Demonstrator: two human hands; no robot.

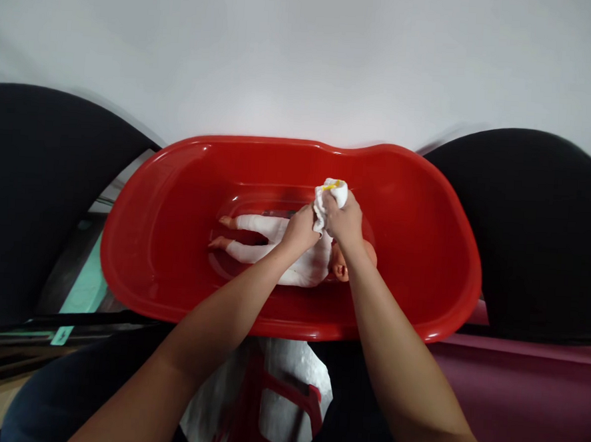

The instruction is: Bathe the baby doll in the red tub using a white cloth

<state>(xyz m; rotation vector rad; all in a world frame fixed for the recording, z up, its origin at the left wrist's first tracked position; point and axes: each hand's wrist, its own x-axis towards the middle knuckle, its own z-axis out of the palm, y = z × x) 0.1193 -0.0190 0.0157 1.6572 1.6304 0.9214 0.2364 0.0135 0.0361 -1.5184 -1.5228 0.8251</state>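
Observation:
A baby doll (313, 262) with a white cloth body lies on its back in a red baby bathtub (178, 174), feet toward the left and head toward the right. Above its chest, my right hand (344, 219) is closed around a bunched white cloth (334, 193) with a yellow mark on top. My left hand (301, 229) is a closed fist against the lower left edge of the same cloth. Its fingertips are turned away, so their exact hold is partly hidden. My right wrist covers part of the doll's head, and my hands hide one of its arms.
Black chairs stand at the left (51, 199) and right (540, 229) of the tub. A pale wall (295, 61) rises behind it. Below the near rim, a red plastic stool (289, 394) shows between my knees. A dark pink surface (525, 402) lies at lower right.

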